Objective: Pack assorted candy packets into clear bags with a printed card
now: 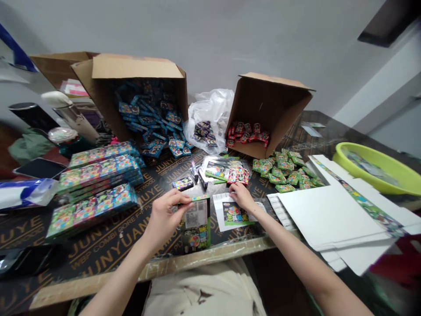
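Note:
My left hand [169,215] pinches the top edge of a black-and-green printed carton [197,226], which stands near the table's front edge with a barcode panel showing. My right hand [242,197] has its fingers curled together at the lower edge of a small red candy packet [238,174]; whether they grip it is hidden. Below that hand lies a white sheet printed in black and green [226,221]. Small dark candy boxes [183,183] stand and lie between my hands. Behind them is a clear plastic tray [207,163] with a green packet [215,171] on it.
An open cardboard box [138,68] spills blue packets; another [279,92] holds red ones. A plastic bag [213,105] with purple packets sits between. Green packets [286,169], white card sheets [325,215] and a yellow basin [394,182] are right. Printed carton stacks [95,208] stand left.

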A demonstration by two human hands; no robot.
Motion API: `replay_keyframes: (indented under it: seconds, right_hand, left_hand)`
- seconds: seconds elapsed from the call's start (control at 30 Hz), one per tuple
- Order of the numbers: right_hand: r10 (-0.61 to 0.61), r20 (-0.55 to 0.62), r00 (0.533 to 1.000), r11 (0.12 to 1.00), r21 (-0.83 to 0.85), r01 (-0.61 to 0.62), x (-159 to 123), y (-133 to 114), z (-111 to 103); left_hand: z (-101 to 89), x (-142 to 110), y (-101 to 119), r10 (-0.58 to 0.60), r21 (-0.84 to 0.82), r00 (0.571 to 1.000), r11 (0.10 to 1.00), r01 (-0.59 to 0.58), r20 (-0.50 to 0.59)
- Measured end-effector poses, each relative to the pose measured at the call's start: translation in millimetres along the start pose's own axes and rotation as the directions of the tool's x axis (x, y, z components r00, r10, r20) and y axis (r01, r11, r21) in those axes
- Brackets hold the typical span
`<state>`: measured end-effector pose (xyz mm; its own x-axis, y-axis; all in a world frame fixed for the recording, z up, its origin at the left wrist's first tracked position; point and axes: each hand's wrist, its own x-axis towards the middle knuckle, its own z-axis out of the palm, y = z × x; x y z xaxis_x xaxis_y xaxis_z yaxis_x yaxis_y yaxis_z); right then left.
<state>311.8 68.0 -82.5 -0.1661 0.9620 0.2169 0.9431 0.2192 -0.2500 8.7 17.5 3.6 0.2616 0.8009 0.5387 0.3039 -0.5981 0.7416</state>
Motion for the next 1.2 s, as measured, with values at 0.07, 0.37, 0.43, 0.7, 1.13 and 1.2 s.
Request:
replay_keyframes:
  seconds: [0.07,0.37,0.43,0.7,1.13,1.2]
  right_hand:
    - [0.001,0.011,1.0,1.0,0.004,-0.001,1.5,1.2,0.1]
    - [0.021,0.083,0.996,1.0,-0.019,-0.019,10.3,8.3,-1.6]
    - [0.019,0.086,0.996,1.0,-0.02,-0.017,10.9,8.4,-2.5]
    - [-0.02,0.049,0.999,1.0,-0.011,0.02,4.8,4.0,-3.4]
    - [0.02,-0.036,0.999,0.997,-0.078,-0.023,-4.9,7.2,-10.5]
    - [0.021,-0.036,0.999,0.998,-0.053,-0.023,-8.6,5.4,-8.3]
  left_hand:
    - [0.1,-0.6,-0.1,0.0,-0.01,1.0,1.0,0.0,-0.007]
    - [-1.0,-1.7,2.0,-0.018,-0.025,1.0,1.0,0.018,-0.007]
    - [-1.0,-1.8,2.5,-0.022,-0.024,1.0,0.999,0.022,-0.002]
    - [-0.3,-1.8,2.4,-0.025,-0.02,1.0,0.999,0.025,-0.007]
    - [-0.3,-1.6,3.1,-0.033,-0.026,0.999,0.999,0.032,-0.013]
    - [-0.2,-1.9,3.0,-0.037,-0.028,0.999,0.999,0.037,-0.013]
